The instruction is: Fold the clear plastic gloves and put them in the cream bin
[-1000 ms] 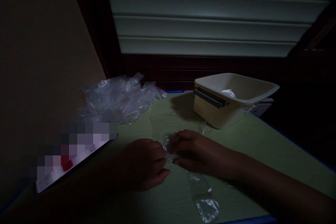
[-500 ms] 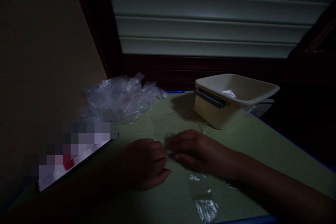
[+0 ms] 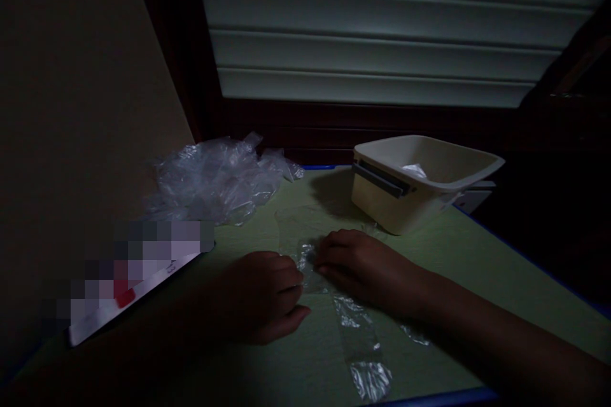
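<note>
fingers of the left hand and right hand are bent, grip unclear; between them, thin clear plastic film lies on the green tabletop; beyond, a crumpled clear-plastic heap lies untouched, a shiny scrap already inside the cream tub.
</note>
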`<control>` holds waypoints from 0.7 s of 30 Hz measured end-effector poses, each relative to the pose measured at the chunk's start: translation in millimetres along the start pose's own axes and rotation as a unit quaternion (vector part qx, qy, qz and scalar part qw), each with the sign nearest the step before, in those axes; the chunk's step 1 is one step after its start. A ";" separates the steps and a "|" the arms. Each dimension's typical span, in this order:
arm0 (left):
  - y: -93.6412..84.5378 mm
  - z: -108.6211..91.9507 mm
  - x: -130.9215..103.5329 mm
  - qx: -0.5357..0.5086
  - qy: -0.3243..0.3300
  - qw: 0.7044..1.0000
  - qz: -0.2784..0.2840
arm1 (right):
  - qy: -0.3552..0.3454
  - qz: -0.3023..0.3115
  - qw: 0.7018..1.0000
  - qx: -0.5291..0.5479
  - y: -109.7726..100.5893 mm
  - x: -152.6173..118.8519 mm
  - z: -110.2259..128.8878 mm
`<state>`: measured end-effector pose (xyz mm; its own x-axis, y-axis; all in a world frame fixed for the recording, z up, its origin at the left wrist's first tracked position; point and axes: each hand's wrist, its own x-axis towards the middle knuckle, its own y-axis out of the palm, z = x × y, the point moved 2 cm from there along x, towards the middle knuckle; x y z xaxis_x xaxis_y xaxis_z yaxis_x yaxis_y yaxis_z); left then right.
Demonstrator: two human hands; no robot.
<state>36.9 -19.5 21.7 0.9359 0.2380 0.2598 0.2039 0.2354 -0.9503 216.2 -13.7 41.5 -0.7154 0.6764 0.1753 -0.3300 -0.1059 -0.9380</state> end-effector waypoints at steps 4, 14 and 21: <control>-0.2 -0.1 -0.2 -0.001 0.004 1.000 -0.002 | -0.050 -0.013 0.999 0.017 3.8 -0.9 2.0; -0.3 1.8 2.2 -0.011 0.001 1.000 -0.027 | -0.022 -0.015 0.999 -0.022 5.0 -2.2 -5.9; -3.0 0.4 6.1 -0.009 -0.015 0.997 -0.077 | -0.017 -0.008 1.000 -0.023 8.9 -0.5 -2.0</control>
<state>41.8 -18.4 26.2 0.8843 0.2278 0.4076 0.3499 0.2549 -0.9014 214.9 -13.5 32.5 -0.7314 0.6521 0.1995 -0.3127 -0.0607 -0.9479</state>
